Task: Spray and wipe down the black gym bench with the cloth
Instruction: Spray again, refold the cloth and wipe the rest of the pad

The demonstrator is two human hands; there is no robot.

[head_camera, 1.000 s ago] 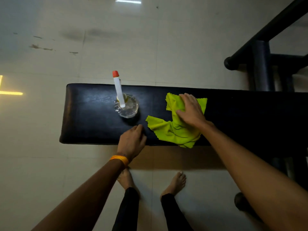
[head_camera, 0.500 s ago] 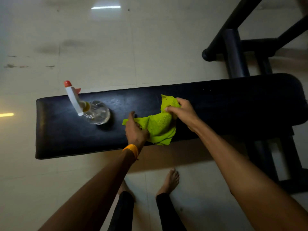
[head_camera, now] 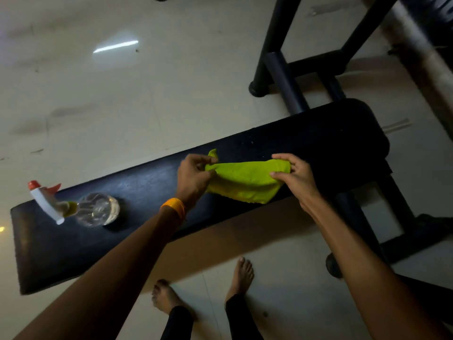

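one yellow-green cloth [head_camera: 245,182] stretched over the black surface [head_camera: 152,182], its ends pinched by the left hand [head_camera: 193,177] and right hand [head_camera: 294,177]. one clear spray bottle [head_camera: 95,209] sits leftward. pale tiled floor [head_camera: 147,106] around.

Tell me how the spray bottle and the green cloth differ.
The spray bottle is clear and rigid, with a white and orange head; the cloth is yellow-green and soft. No hand touches the spray bottle; the left hand and right hand pinch the cloth at its ends. Both are over the black bench.
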